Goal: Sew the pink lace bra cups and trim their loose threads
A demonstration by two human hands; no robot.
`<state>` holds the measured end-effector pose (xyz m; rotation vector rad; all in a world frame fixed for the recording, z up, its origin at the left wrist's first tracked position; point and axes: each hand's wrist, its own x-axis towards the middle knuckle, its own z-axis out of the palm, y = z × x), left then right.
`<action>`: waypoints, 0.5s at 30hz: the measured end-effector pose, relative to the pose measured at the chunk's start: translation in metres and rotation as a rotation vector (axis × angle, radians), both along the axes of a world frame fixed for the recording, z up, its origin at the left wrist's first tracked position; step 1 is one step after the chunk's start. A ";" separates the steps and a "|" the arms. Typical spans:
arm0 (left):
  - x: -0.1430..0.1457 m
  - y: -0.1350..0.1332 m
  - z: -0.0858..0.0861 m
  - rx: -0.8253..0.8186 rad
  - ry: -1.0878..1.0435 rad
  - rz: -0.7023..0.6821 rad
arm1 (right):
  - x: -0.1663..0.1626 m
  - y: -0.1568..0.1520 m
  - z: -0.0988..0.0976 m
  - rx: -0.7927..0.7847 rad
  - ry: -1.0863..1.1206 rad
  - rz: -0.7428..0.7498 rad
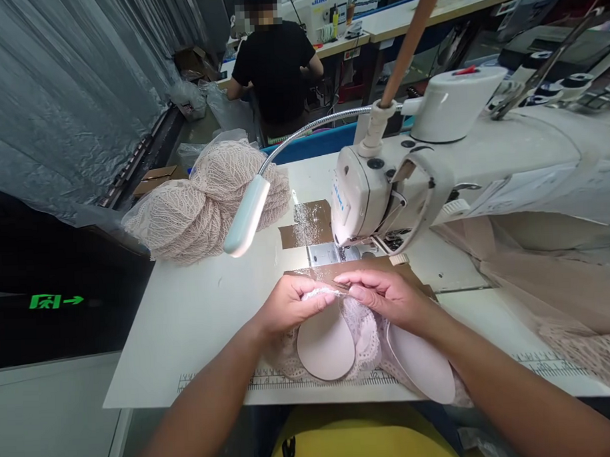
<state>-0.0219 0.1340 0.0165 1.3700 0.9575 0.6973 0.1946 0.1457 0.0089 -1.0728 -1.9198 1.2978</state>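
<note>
A pale pink lace bra (363, 333) with two smooth padded cups lies in front of me at the table's near edge. My left hand (290, 302) is closed on its upper lace edge, pinching it between thumb and fingers. Facing it, my right hand (382, 296) is closed too, its fingertips at the same edge. From those fingertips pokes a thin dark metal tool (342, 285); its kind is mostly hidden. One cup (326, 344) hangs below my left hand, and the other cup (422, 364) sits under my right wrist.
Behind my hands stands a white sewing machine (356, 193). A lamp (247, 217) on a bent metal neck hangs over the table (208, 325). Bundled beige lace (184, 213) sits at the back left; sheer beige fabric (526, 267) lies right. A co-worker (274, 69) sits beyond.
</note>
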 end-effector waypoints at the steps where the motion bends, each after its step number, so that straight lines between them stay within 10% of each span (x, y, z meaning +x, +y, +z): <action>1: 0.000 0.000 -0.001 0.010 0.008 0.002 | 0.000 0.000 0.000 -0.028 0.006 0.020; 15: 0.004 0.002 -0.007 -0.006 0.070 -0.061 | -0.011 -0.006 0.005 0.026 -0.048 -0.046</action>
